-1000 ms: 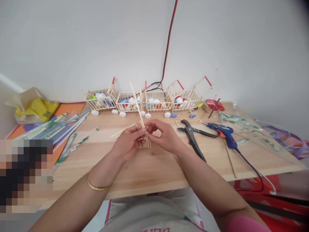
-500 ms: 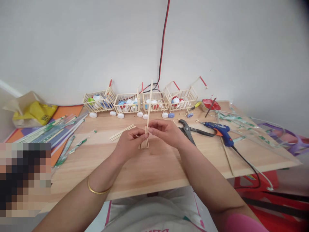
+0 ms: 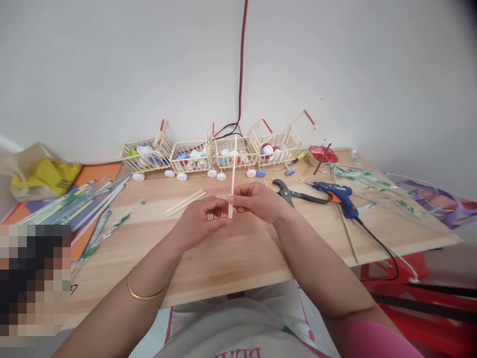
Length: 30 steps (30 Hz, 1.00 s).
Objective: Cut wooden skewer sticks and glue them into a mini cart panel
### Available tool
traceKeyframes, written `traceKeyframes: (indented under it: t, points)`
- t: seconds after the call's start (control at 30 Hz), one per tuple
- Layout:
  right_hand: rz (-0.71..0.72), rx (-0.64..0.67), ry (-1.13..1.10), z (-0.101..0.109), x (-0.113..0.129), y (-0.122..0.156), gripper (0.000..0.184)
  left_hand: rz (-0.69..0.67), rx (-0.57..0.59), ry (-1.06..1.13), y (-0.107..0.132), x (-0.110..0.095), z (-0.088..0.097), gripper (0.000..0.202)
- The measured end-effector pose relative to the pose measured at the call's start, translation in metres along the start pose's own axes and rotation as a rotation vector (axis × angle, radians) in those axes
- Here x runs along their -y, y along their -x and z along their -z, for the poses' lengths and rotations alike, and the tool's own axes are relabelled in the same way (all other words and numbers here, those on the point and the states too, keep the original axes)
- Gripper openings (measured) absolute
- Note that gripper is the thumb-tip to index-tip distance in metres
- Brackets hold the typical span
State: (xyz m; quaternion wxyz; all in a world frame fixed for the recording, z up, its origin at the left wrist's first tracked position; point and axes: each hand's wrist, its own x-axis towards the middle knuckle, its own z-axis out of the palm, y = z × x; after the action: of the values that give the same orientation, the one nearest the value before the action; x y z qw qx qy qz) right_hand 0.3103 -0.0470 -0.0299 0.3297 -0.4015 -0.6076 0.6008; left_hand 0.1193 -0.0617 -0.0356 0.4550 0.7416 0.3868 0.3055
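My right hand (image 3: 256, 201) pinches a long, thin wooden stick (image 3: 234, 164) between thumb and fingers, keeping it nearly upright. Around its lower end curls my left hand (image 3: 201, 219), its index finger at the stick and its thumb at the bottom tip. A second, shorter piece seems to lie against the stick there, though the fingers partly cover it. Short sticks (image 3: 216, 217) lie in a row on the table, mostly hidden behind my left hand. Farther left rests a small pile of longer sticks (image 3: 185, 202).
Several stick-built carts (image 3: 192, 156) with bottle caps inside line the wall. Pliers (image 3: 285, 191), a blue glue gun (image 3: 345, 199) with its cord, and a red bowl (image 3: 322, 155) are on the right. Packaged sticks (image 3: 80, 209) and a yellow bag (image 3: 55, 174) lie left.
My left thumb has dropped from its pinch to the stick's bottom tip. The stick stands a little straighter, and my right fingers have closed in on it. The view has shifted slightly.
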Motion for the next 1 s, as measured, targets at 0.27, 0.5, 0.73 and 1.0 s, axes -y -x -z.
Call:
traceKeyframes:
  t: [0.27, 0.5, 0.73, 1.0]
  points:
    - [-0.012, 0.037, 0.043, 0.002, 0.005, 0.004, 0.025, -0.319, -0.145, -0.369, 0.001, 0.001, -0.001, 0.056]
    - [0.014, 0.051, 0.087, 0.002, 0.004, 0.004, 0.026, -0.509, -0.216, -0.564, 0.001, 0.009, -0.003, 0.046]
    - [0.030, 0.024, 0.183, 0.002, 0.003, 0.003, 0.027, -0.532, -0.227, -0.631, -0.001, 0.013, -0.005, 0.045]
    - [0.010, 0.015, 0.107, 0.006, 0.004, 0.003, 0.030, -0.410, -0.131, -0.544, 0.000, 0.007, -0.004, 0.064]
